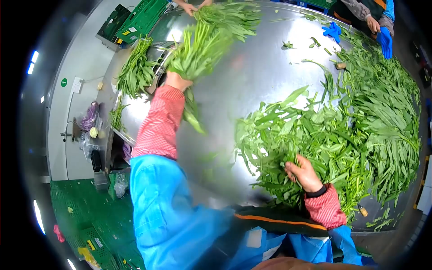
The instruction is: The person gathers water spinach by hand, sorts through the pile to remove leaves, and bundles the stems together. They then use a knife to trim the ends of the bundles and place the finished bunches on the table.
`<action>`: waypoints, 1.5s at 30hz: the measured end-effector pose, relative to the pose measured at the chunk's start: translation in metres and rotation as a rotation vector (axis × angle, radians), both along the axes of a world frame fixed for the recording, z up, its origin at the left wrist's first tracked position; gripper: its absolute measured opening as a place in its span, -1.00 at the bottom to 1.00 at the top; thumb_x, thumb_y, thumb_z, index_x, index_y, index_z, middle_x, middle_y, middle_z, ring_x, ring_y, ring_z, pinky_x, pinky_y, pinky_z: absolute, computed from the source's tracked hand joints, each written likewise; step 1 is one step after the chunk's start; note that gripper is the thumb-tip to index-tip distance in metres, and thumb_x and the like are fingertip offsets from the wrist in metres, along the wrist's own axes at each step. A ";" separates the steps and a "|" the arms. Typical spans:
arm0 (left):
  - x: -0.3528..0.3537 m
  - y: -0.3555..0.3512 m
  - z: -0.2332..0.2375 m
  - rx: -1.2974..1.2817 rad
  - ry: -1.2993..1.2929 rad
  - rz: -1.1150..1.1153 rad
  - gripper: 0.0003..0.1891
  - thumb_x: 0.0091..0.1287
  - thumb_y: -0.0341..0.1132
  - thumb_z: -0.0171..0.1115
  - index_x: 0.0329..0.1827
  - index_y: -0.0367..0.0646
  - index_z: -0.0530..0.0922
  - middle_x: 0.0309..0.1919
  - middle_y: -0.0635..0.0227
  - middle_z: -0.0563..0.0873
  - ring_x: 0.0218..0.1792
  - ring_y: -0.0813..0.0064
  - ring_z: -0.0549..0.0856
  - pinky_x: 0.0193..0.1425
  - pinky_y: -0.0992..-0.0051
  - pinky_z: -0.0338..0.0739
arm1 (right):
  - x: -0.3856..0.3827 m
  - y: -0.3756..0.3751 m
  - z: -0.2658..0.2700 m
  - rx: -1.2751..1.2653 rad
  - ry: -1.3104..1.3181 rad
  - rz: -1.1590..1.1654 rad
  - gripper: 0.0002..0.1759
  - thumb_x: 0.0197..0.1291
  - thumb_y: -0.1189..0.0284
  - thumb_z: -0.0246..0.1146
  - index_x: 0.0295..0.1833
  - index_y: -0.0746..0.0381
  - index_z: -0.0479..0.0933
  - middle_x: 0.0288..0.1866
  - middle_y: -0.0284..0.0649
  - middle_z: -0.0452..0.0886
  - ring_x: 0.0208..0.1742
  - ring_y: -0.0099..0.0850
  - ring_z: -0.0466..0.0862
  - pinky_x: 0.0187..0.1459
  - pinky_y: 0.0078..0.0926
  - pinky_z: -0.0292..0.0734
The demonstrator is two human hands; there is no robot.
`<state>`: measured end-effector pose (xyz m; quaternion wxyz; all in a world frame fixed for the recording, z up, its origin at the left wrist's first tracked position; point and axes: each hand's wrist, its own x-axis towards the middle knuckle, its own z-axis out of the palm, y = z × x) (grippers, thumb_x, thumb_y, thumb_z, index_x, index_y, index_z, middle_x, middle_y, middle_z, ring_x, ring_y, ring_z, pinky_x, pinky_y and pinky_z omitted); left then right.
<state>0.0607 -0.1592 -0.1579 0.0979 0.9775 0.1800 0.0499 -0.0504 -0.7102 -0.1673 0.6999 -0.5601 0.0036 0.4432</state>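
Observation:
My left hand [178, 82] reaches far over the steel table, closed around a bunch of leafy greens [198, 51] with long narrow leaves, like water spinach. The bunch is slightly blurred, and a few leaves hang below my wrist. My right hand [306, 174] is at the near edge of a big loose pile of the same greens [324, 130]. Its thumb and fingers are pinched together on some leafy stems [288, 157]. Left of the held bunch, another bunch [136, 69] lies beside a metal device that is partly hidden.
A co-worker's hands [191, 8] are at another bunch [234, 19] on the far side. Top right, another person wears one blue glove [385, 42]; a loose blue glove [332, 31] lies on the steel table [220, 108]. Green crates [141, 20] stand top left, more [90, 207] lower left.

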 end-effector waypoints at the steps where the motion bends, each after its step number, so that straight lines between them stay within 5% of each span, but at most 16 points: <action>1: 0.002 0.008 -0.035 -0.043 0.122 0.095 -0.05 -0.19 0.01 0.55 0.30 -0.25 0.37 0.22 -0.14 0.41 0.19 -0.04 0.49 0.29 0.26 0.43 | -0.001 0.001 -0.002 -0.025 -0.001 0.005 -0.92 0.36 0.44 0.15 -0.17 0.21 0.43 -0.47 -0.41 0.49 -0.54 -0.66 0.44 -0.57 -0.72 0.30; 6: -0.016 -0.047 -0.066 -0.073 0.294 0.410 0.20 -0.29 0.24 0.58 0.42 -0.23 0.25 0.33 -0.13 0.29 0.35 -0.03 0.36 0.43 0.21 0.30 | 0.007 0.009 -0.009 -0.115 -0.020 0.037 -0.90 0.37 0.44 0.16 -0.23 0.19 0.43 -0.50 -0.45 0.48 -0.55 -0.69 0.42 -0.54 -0.75 0.29; 8: -0.015 -0.004 -0.101 -0.291 0.092 0.388 0.19 -0.28 0.27 0.57 0.43 -0.16 0.26 0.32 -0.15 0.30 0.35 -0.03 0.37 0.43 0.20 0.28 | 0.010 0.011 -0.014 -0.117 -0.061 0.038 -0.90 0.37 0.44 0.16 -0.24 0.18 0.43 -0.50 -0.46 0.48 -0.55 -0.70 0.42 -0.54 -0.75 0.29; 13: -0.021 -0.003 -0.049 -0.244 -0.052 0.484 0.11 -0.22 0.48 0.37 0.41 0.00 0.36 0.30 -0.23 0.32 0.33 -0.06 0.38 0.39 0.17 0.31 | 0.013 0.015 -0.007 -0.160 -0.266 0.094 -0.80 0.34 0.46 0.20 0.01 0.30 0.48 -0.47 -0.46 0.45 -0.51 -0.67 0.41 -0.45 -0.68 0.31; 15: -0.029 -0.004 -0.032 -0.070 -0.080 0.475 0.05 -0.16 0.54 0.27 0.33 -0.02 0.47 0.23 -0.26 0.42 0.30 -0.10 0.40 0.38 0.16 0.29 | 0.015 0.015 0.001 -0.183 -0.641 0.130 -0.69 0.31 0.43 0.24 0.12 0.31 0.49 -0.28 -0.33 0.59 -0.29 -0.52 0.54 -0.23 -0.53 0.47; 18: -0.049 -0.067 0.025 0.016 -0.311 0.286 -0.21 0.05 0.26 0.35 0.28 -0.04 0.49 0.22 -0.07 0.48 0.24 0.00 0.45 0.31 0.13 0.34 | 0.028 0.014 0.045 -0.151 -0.740 0.145 -0.65 0.30 0.39 0.25 0.13 0.32 0.49 -0.11 -0.21 0.63 -0.06 -0.42 0.58 -0.01 -0.43 0.50; 20: -0.062 -0.101 0.035 0.077 -0.395 0.198 -0.27 0.10 0.09 0.40 0.32 -0.04 0.44 0.23 0.04 0.46 0.26 0.06 0.43 0.33 0.18 0.30 | 0.037 0.021 0.065 0.199 -0.946 -0.100 -0.61 0.29 0.23 0.25 -0.09 0.39 0.44 -0.43 -0.21 0.54 -0.42 -0.32 0.55 -0.32 -0.34 0.50; 24: -0.093 -0.192 0.051 -0.062 -0.501 -0.130 -0.38 0.06 -0.27 0.43 0.23 -0.16 0.46 0.15 0.10 0.48 0.23 0.11 0.43 0.35 0.20 0.26 | 0.043 0.025 0.072 0.499 -0.335 -0.005 -0.53 0.24 0.11 0.29 -0.09 0.34 0.45 -0.51 -0.28 0.50 -0.55 -0.42 0.50 -0.47 -0.28 0.47; 26: -0.112 -0.247 0.066 -0.179 -0.447 -0.275 -0.39 0.00 -0.36 0.41 0.20 -0.17 0.46 0.12 0.13 0.48 0.21 0.11 0.43 0.36 0.20 0.25 | 0.040 0.033 0.040 -0.347 -0.830 0.532 -0.39 0.10 -0.03 0.36 -0.02 0.29 0.48 -0.40 -0.19 0.58 -0.50 -0.35 0.59 -0.46 -0.27 0.51; 27: -0.119 -0.262 0.062 -0.210 -0.427 -0.334 -0.39 -0.01 -0.39 0.41 0.19 -0.17 0.46 0.11 0.14 0.49 0.20 0.12 0.44 0.35 0.21 0.27 | 0.011 0.026 0.001 -0.691 -1.503 0.362 -0.28 -0.08 -0.14 0.40 -0.03 0.24 0.53 -0.29 -0.05 0.61 -0.37 -0.21 0.66 -0.36 -0.23 0.58; 28: -0.128 -0.275 0.056 -0.244 -0.404 -0.384 -0.39 -0.02 -0.43 0.40 0.19 -0.18 0.47 0.10 0.15 0.49 0.19 0.12 0.45 0.34 0.23 0.28 | 0.001 0.019 -0.003 -0.912 -1.574 0.425 -0.33 -0.14 -0.13 0.40 -0.09 0.21 0.56 -0.21 0.04 0.60 -0.26 -0.12 0.68 -0.27 -0.14 0.59; 30: -0.149 -0.310 0.057 -0.383 -0.337 -0.442 -0.42 -0.04 -0.45 0.39 0.15 -0.20 0.49 0.08 0.16 0.51 0.16 0.15 0.48 0.31 0.26 0.31 | -0.006 -0.016 0.014 -0.578 -1.351 0.254 -0.43 -0.09 -0.04 0.38 -0.12 0.21 0.58 -0.22 0.01 0.62 -0.23 -0.10 0.67 -0.20 -0.08 0.55; 33: -0.177 -0.364 0.048 -0.510 -0.247 -0.471 -0.49 -0.05 -0.47 0.39 0.06 -0.25 0.55 -0.04 0.19 0.59 0.06 0.22 0.56 0.24 0.34 0.39 | 0.006 -0.075 0.018 -0.558 -1.385 0.143 -0.51 -0.02 0.06 0.37 -0.12 0.23 0.58 -0.23 -0.06 0.63 -0.23 -0.09 0.66 -0.17 -0.06 0.52; 38: -0.208 -0.459 0.013 -0.821 -0.070 -0.460 -0.55 -0.01 -0.49 0.38 0.03 -0.26 0.58 -0.12 0.22 0.66 -0.04 0.30 0.63 0.16 0.38 0.47 | 0.056 -0.241 0.031 -0.921 -1.446 -0.232 -0.77 -0.06 0.28 0.29 -0.41 0.23 0.52 -0.47 -0.08 0.58 -0.35 -0.09 0.63 -0.28 -0.12 0.52; 40: -0.214 -0.506 0.005 -1.074 0.016 -0.400 -0.56 0.01 -0.49 0.37 0.03 -0.25 0.58 -0.16 0.24 0.68 -0.08 0.33 0.65 0.11 0.40 0.50 | 0.077 -0.311 0.032 -1.098 -1.450 -0.330 -0.79 -0.03 0.30 0.26 -0.39 0.23 0.53 -0.47 -0.09 0.58 -0.35 -0.07 0.63 -0.23 -0.04 0.51; 45: -0.209 -0.597 0.005 -1.002 0.124 -0.558 -0.56 0.06 -0.44 0.40 0.07 -0.22 0.60 -0.21 0.28 0.72 -0.10 0.39 0.67 0.09 0.42 0.52 | 0.123 -0.458 0.060 -1.302 -1.402 -0.460 -0.78 0.08 0.31 0.29 -0.24 0.22 0.58 -0.35 -0.06 0.65 -0.28 -0.09 0.67 -0.19 -0.11 0.55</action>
